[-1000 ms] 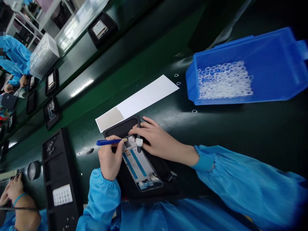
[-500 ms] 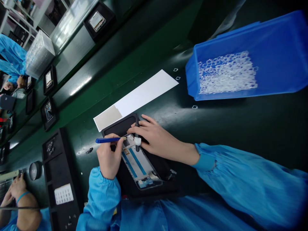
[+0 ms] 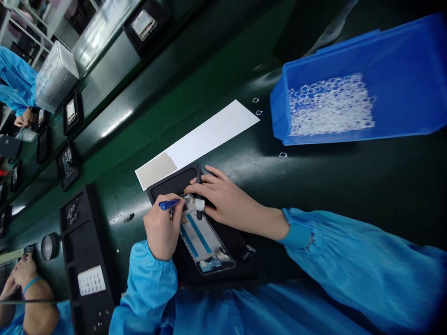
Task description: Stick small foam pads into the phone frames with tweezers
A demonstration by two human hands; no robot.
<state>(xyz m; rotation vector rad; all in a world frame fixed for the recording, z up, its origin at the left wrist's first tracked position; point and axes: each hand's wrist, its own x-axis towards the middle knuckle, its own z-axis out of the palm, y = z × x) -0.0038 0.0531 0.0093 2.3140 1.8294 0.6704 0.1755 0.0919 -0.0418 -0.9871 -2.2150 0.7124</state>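
Note:
A phone frame (image 3: 200,237) with blue strips lies in a black tray (image 3: 171,184). My left hand (image 3: 162,228) pinches a blue pen-like tool (image 3: 169,204) over the upper left end of the frame. From the right, my right hand (image 3: 230,200) reaches across the frame's top, its fingers around a dark stick-like tool (image 3: 199,178) that has a white block (image 3: 199,205) at it. The tips of some right fingers rest by the frame's upper edge.
A blue bin (image 3: 401,88) of white rings stands at the right. White card (image 3: 213,135) lies beyond the tray. At left are a long black parts tray (image 3: 78,242) and another person's hands (image 3: 25,274). Phone trays (image 3: 71,114) line the far side.
My left hand has moved slightly right, and the blue tool has swung so that its rear end points more toward the camera. My right hand holds its place.

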